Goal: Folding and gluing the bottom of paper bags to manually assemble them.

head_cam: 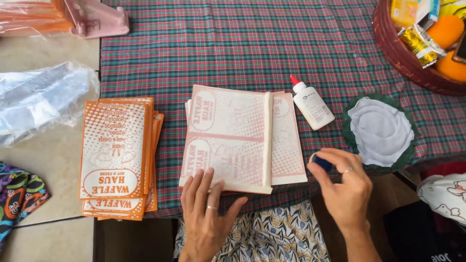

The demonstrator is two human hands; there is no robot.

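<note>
**Fingers flat on the pink bags, fingertips pinched on a small blue piece**

Fingers (206,184) of the left hand (206,213) spread slightly apart and laid flat, holding nothing, tips pressing the near edge of the pink printed paper bags (228,140). Fingertips (315,167) of the right hand (342,189) closed together on a small dark blue piece (322,162), perhaps a cap or a glue stick; too little showing to tell which. A ring on each hand.

Pink bags stacked at the near edge of the plaid tablecloth (242,43), about midway along it, a narrow folded flap (267,140) standing up along the top one, near its right side. White glue bottle with red tip (311,104) lying on its side just beyond the stack's far right corner. Round green mat with a white cloth (379,130) near the cloth's right edge, beside the right hand. Stack of orange printed paper bags (119,157) at the cloth's left edge, partly overhanging the bare tabletop (48,160). Clear plastic wrap (39,97) further left; woven basket of packets (412,58) at the far right corner.

Likely troubles from here: the top bag sliding out of square if the flat left fingers ease off while the flap gets pressed; glue smearing onto the printed face or the cloth, since the stack sits right at the near edge; the blue piece slipping from so light a pinch; the bottle, lying down, possibly leaking if its tip is open.
</note>
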